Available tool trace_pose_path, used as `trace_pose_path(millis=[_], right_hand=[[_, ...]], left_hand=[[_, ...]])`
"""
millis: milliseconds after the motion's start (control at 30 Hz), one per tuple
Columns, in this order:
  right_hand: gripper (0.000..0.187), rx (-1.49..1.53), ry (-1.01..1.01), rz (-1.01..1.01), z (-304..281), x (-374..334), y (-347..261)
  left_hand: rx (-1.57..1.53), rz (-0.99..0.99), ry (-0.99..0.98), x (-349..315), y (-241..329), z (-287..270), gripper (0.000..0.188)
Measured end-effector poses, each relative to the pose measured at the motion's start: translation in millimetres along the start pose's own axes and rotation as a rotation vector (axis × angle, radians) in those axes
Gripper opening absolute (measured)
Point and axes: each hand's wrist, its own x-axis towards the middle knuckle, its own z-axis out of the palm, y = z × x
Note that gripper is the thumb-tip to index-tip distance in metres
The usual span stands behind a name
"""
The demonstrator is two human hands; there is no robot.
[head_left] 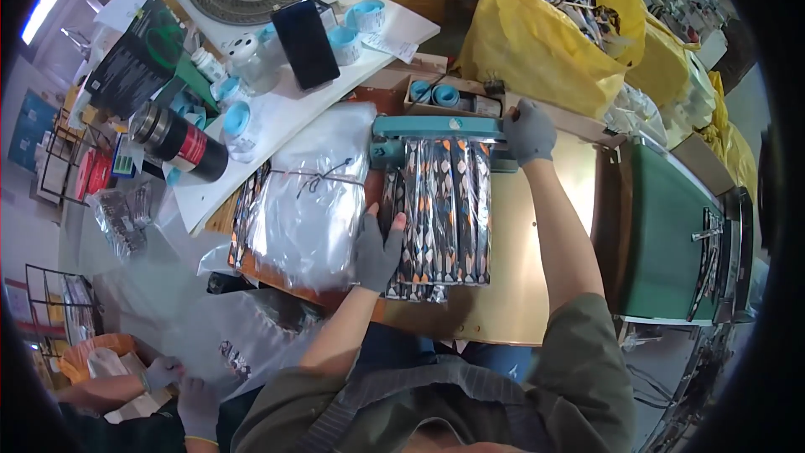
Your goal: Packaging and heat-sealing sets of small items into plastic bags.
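Press evenly with your right hand [530, 132], gripping the sealer [440, 127] by its right end, and with your left hand [377, 253], fingers parted, steady the packet [447, 218] in front.

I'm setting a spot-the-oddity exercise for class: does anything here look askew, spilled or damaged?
Slightly askew: beneath the upper patterned packet, another patterned packet juts out past its left side and lower edge, so the two don't line up. I see no clear spill or damage.

Right hand [530, 133] on teal lever [440, 127], grip unclear; left hand [378, 252], thumb spread, against patterned packet [447, 218].
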Motion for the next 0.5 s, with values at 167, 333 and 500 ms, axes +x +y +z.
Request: trace_pose_path(millis=[167,333,500], right_hand=[[0.051,0.575,0.165,0.064,2.4,-37.4,18.9],[0.052,1.215,-0.772,0.346,4.0,-204.0,-55.4],[0.076,1.784,-0.99,0.376,-16.9,-291.3,-48.9]], left_hand=[[-0.196,-0.085,-0.035,0.3,-18.0,10.0,0.071],[-0.848,-0.654,-0.477,-0.2,-20.2,-36.1,0.051],[-0.668,-0.085,-0.404,-56.4,-22.3,-68.4,0.083]])
